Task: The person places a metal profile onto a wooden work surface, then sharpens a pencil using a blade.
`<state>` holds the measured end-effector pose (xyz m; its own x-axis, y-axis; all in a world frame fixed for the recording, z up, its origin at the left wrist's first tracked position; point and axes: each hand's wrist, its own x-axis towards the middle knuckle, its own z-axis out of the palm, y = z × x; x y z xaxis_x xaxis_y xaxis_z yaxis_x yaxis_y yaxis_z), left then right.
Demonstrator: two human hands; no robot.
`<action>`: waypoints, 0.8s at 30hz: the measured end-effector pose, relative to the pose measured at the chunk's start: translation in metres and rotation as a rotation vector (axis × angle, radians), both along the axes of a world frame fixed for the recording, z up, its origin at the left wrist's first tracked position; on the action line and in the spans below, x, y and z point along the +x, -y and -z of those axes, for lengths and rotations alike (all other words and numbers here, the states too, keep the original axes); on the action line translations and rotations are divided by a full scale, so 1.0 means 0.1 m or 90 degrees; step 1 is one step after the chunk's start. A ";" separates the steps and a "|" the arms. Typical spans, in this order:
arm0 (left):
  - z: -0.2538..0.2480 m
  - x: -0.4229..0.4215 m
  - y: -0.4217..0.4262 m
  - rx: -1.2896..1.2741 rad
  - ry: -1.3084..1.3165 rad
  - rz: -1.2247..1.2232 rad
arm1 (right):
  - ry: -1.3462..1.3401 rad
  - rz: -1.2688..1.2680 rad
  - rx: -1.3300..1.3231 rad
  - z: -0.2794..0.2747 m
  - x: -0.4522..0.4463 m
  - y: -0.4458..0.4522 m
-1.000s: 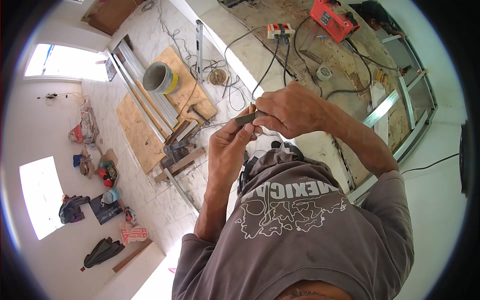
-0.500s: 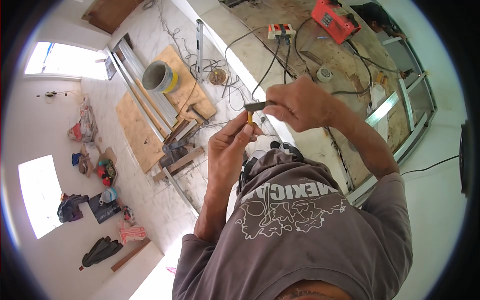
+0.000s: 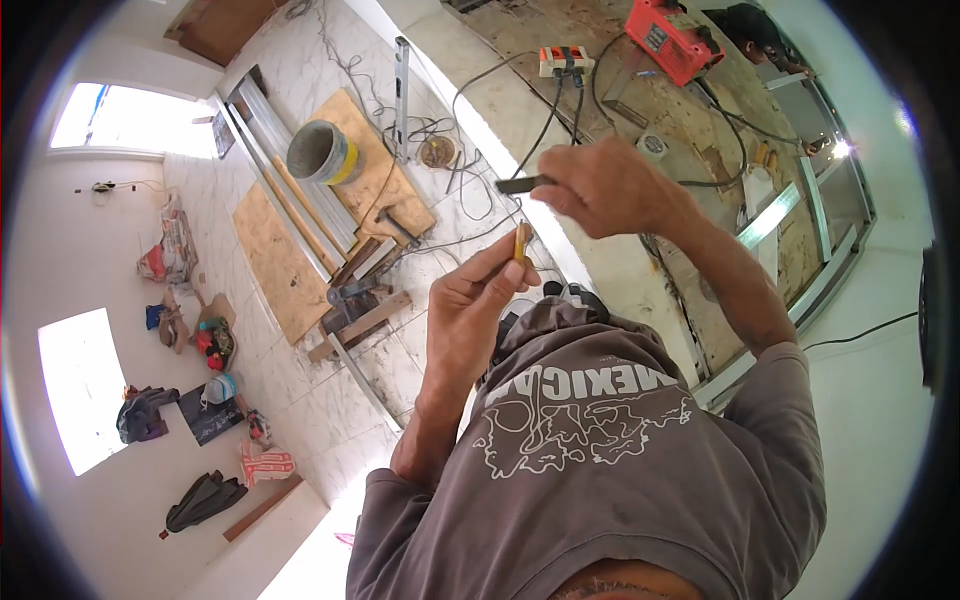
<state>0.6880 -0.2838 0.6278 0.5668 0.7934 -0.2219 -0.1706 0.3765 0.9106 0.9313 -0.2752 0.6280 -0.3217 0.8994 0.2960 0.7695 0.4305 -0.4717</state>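
Observation:
Pinched between the thumb and fingers of my left hand (image 3: 475, 305) is a short yellow pencil (image 3: 519, 243), its tip pointing up. My right hand (image 3: 610, 190) grips a dark flat blade (image 3: 522, 185), which extends leftward from the fingers. The blade is above the pencil tip, with a small gap between them. Both hands are in front of the chest, over the edge of the raised ledge.
On the ledge are a red machine (image 3: 672, 40), a power outlet box (image 3: 565, 62) and cables. A co-worker (image 3: 750, 35) is at upper right beside a metal frame (image 3: 812, 205) with a bright spark. Floor items include a bucket (image 3: 322, 153), plywood (image 3: 275, 265) and a hammer (image 3: 400, 226).
The blade has moved up off the pencil as my right hand rose. My left hand has shifted slightly right with the pencil. A bright spark now shows near the co-worker.

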 end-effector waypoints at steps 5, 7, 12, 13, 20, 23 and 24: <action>0.06 -0.02 -0.08 0.007 0.014 -0.028 | -0.066 -0.020 -0.090 -0.18 -0.02 0.11; 0.05 0.00 -0.07 0.005 0.003 -0.022 | -0.081 -0.040 -0.107 -0.19 -0.09 0.14; 0.00 0.04 -0.06 -0.015 0.014 -0.022 | -0.043 -0.060 -0.091 -0.15 -0.19 0.15; 0.00 0.04 -0.05 -0.016 0.012 -0.022 | -0.038 -0.062 -0.088 -0.16 -0.20 0.14; 0.04 0.02 -0.05 0.001 0.015 -0.019 | 0.032 -0.078 -0.015 -0.14 -0.18 0.10; 0.01 0.05 -0.04 0.010 -0.019 -0.041 | 0.042 -0.079 0.033 -0.07 -0.14 0.07; 0.01 0.04 -0.04 0.005 -0.013 -0.036 | 0.044 -0.075 0.053 -0.05 -0.13 0.06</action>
